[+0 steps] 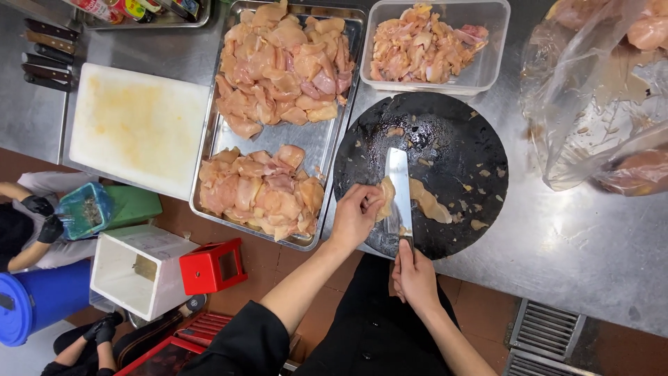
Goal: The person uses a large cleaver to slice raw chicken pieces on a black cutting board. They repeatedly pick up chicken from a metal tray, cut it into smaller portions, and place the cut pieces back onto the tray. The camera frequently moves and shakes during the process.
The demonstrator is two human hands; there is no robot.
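Your left hand (355,216) pinches the chicken piece (417,198); your right hand (415,275) grips the cleaver (399,188), wrapped closed. Board edge (487,230) lies right, bare steel beyond.

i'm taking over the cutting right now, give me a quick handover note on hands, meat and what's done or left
Left hand: fingers pinning a piece of raw chicken on the round black cutting board.
Right hand: gripping the handle of the cleaver, blade lying on the chicken beside the left fingers.
Done: the metal tray holds two heaps of chicken pieces; the clear plastic tub holds smaller pieces.
Left: the piece under the blade is not cut through yet, and more chicken sits in the clear plastic bags to the right.
The white cutting board on the left is unused, stained.
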